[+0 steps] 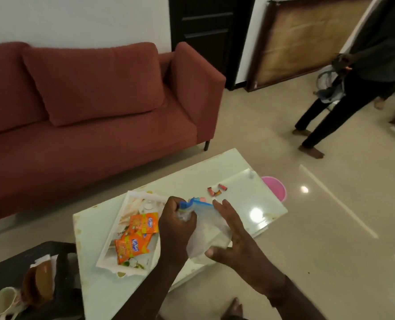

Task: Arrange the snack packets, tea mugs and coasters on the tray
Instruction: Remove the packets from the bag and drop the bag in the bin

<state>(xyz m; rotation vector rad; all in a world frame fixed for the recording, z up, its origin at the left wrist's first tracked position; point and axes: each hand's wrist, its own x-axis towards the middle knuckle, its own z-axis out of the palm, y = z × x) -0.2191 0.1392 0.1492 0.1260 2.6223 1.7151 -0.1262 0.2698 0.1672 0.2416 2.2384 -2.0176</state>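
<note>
White table (94,285), orange packets (143,224) on tray (113,229), plastic bag (208,229) between hands (178,229) (233,239)

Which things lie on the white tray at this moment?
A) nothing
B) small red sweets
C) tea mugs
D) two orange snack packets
D: two orange snack packets lie on the tray; the mug sits apart at lower left, and the sweets lie beyond the tray.
</note>
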